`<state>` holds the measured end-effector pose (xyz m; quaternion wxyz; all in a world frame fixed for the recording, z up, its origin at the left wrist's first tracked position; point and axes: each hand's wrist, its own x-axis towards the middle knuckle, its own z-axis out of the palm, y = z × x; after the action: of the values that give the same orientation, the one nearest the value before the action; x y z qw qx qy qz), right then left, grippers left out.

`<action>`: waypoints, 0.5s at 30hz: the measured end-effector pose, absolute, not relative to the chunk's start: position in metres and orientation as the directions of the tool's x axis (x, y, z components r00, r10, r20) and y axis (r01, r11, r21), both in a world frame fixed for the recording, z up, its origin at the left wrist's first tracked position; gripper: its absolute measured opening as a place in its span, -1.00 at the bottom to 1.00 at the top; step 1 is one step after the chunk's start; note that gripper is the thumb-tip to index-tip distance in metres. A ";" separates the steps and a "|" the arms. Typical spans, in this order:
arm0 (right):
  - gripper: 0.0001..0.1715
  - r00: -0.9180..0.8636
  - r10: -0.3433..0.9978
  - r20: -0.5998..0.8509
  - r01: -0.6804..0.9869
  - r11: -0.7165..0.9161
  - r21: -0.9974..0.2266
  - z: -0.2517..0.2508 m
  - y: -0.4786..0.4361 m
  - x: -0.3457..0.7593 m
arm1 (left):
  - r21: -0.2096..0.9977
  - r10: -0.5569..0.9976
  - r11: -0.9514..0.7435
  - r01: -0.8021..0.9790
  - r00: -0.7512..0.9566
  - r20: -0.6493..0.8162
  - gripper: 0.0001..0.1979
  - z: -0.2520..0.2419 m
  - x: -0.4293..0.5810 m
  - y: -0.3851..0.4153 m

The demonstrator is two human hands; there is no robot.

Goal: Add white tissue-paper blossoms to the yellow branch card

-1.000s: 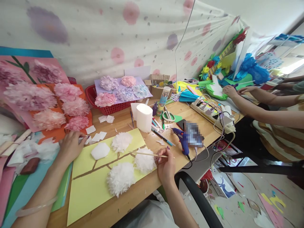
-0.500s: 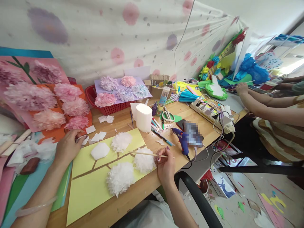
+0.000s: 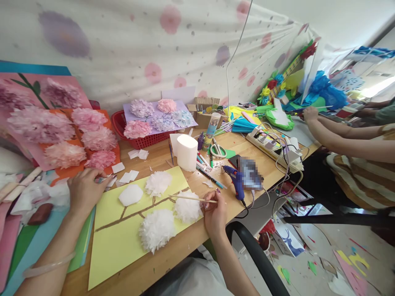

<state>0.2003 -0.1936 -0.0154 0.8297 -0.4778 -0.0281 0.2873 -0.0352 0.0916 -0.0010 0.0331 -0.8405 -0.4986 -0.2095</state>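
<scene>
A yellow sheet lies on the wooden table with a brown painted branch and several white tissue flowers on it. My right hand is closed on a thin wooden stick that lies over the flower at the sheet's right edge. My left hand rests at the sheet's upper left corner, fingers curled around a small object I cannot make out, next to white paper scraps. A pale bangle sits on my left wrist.
A white paper roll, a blue glue gun, scissors, pens and a power strip crowd the table's middle. Pink flower boards and a red basket stand behind. Another person's arms work at the right. A black chair arm curves near me.
My left hand has drawn slightly left and toward me along the sheet's corner. The other person's hands have moved back from the green shape toward the far right.
</scene>
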 end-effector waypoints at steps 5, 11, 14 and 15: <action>-0.49 0.843 0.488 -0.227 -0.443 0.389 -0.808 -0.012 -0.194 0.200 | 0.332 0.882 -0.444 0.832 0.340 0.326 -0.69 0.004 -0.034 0.093; -0.42 0.842 0.510 -0.177 -0.404 0.377 -0.833 -0.011 -0.194 0.196 | 0.469 0.938 -0.336 0.817 0.245 0.247 -0.67 0.023 -0.031 0.086; -0.34 0.833 0.539 -0.125 -0.360 0.357 -0.862 -0.005 -0.195 0.193 | 0.501 0.955 -0.276 0.820 0.176 0.238 -0.68 0.037 -0.030 0.080; -0.31 0.831 0.549 -0.090 -0.333 0.361 -0.871 -0.001 -0.196 0.192 | 0.516 0.958 -0.262 0.816 0.155 0.241 -0.69 0.041 -0.029 0.078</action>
<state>0.1920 -0.1958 -0.0013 0.8176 -0.4971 -0.1088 0.2695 -0.0295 0.0777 0.0405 -0.1333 -0.7482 -0.5927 -0.2667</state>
